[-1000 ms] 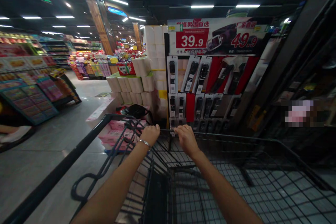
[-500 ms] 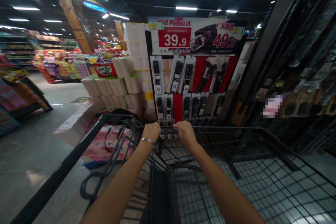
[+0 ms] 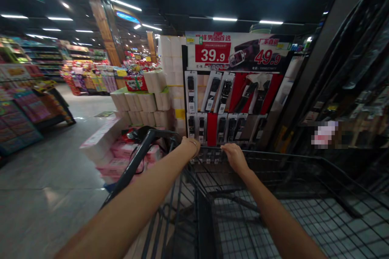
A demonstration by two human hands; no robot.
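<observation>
A dark wire shopping cart (image 3: pixel 304 155) fills the lower part of the view. My left hand (image 3: pixel 191 146), with a bracelet at the wrist, is at the cart's far rim near the corner of its black handle bar (image 3: pixel 138 162); its fingers are mostly hidden behind the wrist. Just to the right, my right hand (image 3: pixel 233 153) has its fingers curled over the same rim. Beyond both hands stands a rack of packaged belts (image 3: pixel 224 91) under a price sign (image 3: pixel 240 52) reading 39.9 and 49.9.
Stacked white paper packs (image 3: pixel 138 103) and pink packages (image 3: pixel 121 162) stand left of the rack. Farther left are a slanted display stand (image 3: pixel 45 105) and grey floor (image 3: pixel 60 178). Dark hanging goods (image 3: pixel 358 68) line the right side.
The rack, paper packs and cart rim have shifted right in view. My left wrist has turned, and its forearm now crosses the handle bar more flatly. My right hand stays on the rim.
</observation>
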